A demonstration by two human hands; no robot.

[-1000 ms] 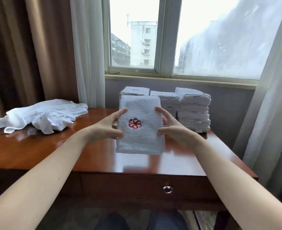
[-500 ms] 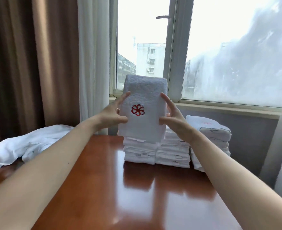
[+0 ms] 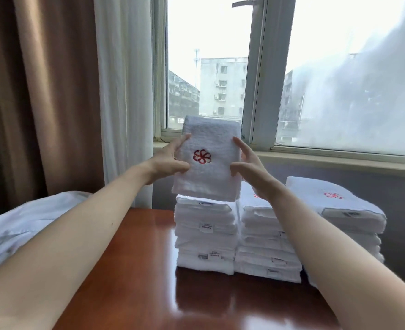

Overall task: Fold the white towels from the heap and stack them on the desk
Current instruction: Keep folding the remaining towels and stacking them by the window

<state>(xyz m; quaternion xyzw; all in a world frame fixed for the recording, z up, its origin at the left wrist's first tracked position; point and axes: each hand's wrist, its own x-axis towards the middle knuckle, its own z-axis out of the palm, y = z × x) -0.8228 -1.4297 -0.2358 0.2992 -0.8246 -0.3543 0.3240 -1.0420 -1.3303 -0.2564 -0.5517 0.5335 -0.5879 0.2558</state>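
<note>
A folded white towel [image 3: 211, 177] with a red flower emblem is held between my left hand [image 3: 170, 163] and my right hand [image 3: 246, 166], one on each side edge. Its lower edge is just above or touching the top of the left stack of folded towels [image 3: 205, 236]; I cannot tell which. Two more stacks stand to the right: a middle stack [image 3: 265, 246] and a right stack [image 3: 346, 210]. The heap of unfolded white towels [image 3: 13, 225] lies at the left on the wooden desk [image 3: 144, 270].
Behind the stacks are a grey wall and a window sill [image 3: 339, 158]. A white sheer curtain [image 3: 125, 91] and a brown curtain [image 3: 42, 91] hang at the back left. The near part of the glossy desk top reflects the stacks.
Both hands carried the folded towel up off the desk and away from me toward the left stack. The camera view tilted up and moved closer to the stacks.
</note>
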